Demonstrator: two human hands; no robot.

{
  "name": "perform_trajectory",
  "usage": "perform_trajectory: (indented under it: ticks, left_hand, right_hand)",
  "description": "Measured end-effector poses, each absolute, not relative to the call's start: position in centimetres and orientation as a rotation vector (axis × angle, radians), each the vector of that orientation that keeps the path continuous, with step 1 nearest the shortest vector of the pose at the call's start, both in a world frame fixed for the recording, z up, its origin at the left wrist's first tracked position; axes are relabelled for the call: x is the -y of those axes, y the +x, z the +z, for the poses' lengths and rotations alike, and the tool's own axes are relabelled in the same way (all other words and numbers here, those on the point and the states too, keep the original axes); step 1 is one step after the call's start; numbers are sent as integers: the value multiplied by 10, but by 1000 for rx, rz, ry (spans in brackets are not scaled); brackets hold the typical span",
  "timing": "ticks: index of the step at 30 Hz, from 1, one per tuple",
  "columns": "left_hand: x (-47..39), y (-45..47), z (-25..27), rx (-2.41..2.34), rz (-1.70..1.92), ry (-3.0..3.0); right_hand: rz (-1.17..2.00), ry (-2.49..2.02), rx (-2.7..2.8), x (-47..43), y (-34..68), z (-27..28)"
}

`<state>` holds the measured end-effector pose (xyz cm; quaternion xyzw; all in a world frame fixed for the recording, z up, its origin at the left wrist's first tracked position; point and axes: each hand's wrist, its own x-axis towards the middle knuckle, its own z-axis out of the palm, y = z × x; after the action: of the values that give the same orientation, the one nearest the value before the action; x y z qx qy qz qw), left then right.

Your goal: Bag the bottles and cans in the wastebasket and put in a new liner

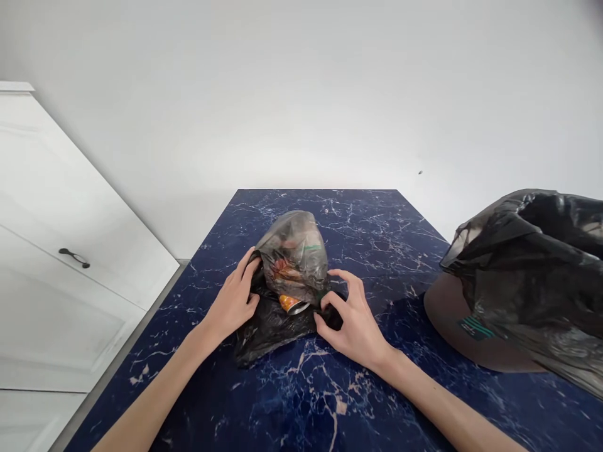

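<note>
A thin black plastic bag [301,235] lies on the table with its mouth facing me. Inside the mouth an orange can [291,305] shows its silver end, and more orange and red contents show dimly through the stretched film. My left hand [235,298] pinches the bag's edge on the left between thumb and fingers. On the right, my right hand [346,314] grips the bag's rim with thumb and bent fingers. The lower flap of the bag spreads flat toward me. What else lies deep in the bag cannot be made out.
A blue marble-patterned table [330,402] reaches to the white wall [301,94]. At the right stands a grey-brown bin [452,307] with a black liner [532,282] draped over it. To the left is a white cabinet [61,201] with a dark handle [74,257].
</note>
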<state>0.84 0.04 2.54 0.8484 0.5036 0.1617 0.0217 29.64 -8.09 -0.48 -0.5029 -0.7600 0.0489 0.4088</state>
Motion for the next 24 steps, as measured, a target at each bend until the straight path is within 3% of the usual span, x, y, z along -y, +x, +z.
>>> perform_trajectory:
  ticks: [8,17,24]
  left_hand:
    - [0,2,33,-1283,498,2673]
    - [-4,-12,33,-1369,1099,2703]
    - [-4,-8,35,-1530,1144,2827]
  right_hand:
    - [69,-1169,1772,85,299,5]
    - [36,-1169,1777,82,301,2]
    - [39,-1184,1801,82,300,1]
